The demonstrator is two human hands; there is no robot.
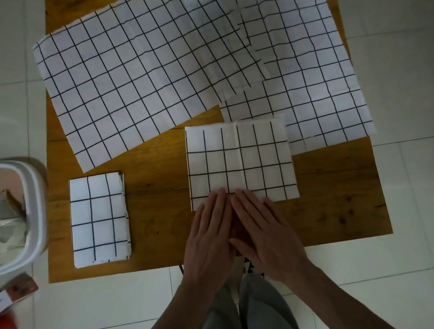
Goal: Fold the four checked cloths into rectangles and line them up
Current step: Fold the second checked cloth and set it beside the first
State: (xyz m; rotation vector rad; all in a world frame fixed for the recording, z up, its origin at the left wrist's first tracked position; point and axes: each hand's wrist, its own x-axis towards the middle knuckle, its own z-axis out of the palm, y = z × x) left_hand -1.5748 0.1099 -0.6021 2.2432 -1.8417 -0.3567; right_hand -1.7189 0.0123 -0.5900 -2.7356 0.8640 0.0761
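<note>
Head view | left hand [208, 236] and right hand [266, 229] lay flat, fingers straight, pressing half-folded cloth [240, 161] on bench [160, 198] | step: second cloth | next: fold once more, matching finished rectangle [99, 219]

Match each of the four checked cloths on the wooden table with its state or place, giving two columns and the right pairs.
Things
1. near-left cloth
2. middle cloth
3. far-left cloth
4. far-right cloth

States
A. spread flat, partly under another spread cloth
B. folded square, fingertips of both hands on its near edge
C. narrow folded rectangle, lying alone
D. spread flat and angled, overlapping its neighbour

Pairs: 1-C, 2-B, 3-D, 4-A
</note>
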